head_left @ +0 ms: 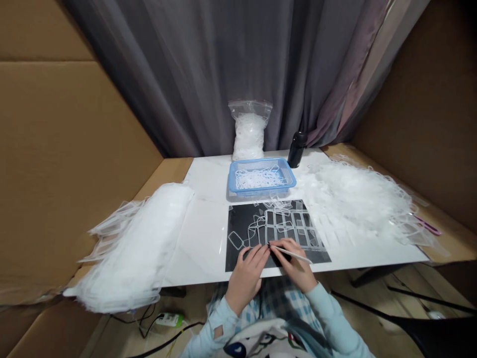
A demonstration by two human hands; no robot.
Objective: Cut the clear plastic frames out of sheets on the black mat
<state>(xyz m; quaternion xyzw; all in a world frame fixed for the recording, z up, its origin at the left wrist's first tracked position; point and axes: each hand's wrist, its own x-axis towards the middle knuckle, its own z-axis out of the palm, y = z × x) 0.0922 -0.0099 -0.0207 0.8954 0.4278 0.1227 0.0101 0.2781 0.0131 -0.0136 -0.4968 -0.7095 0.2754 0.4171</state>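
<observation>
A sheet of clear plastic frames, joined in a grid with several loose loops around it, lies on a black mat. My left hand rests at the near edge of the frames, its fingers stretched out and touching the plastic. In my right hand is a slim white pen-like tool, pinched between thumb and fingers, its dark tip pointing left. That tip meets my left fingertips, so what lies right beneath it is hidden.
Behind the mat stands a blue basket holding white plastic loops. A zip bag and black bottle stand farther back. Stacks of clear sheets lie left, a large clear plastic heap right, near purple-handled scissors.
</observation>
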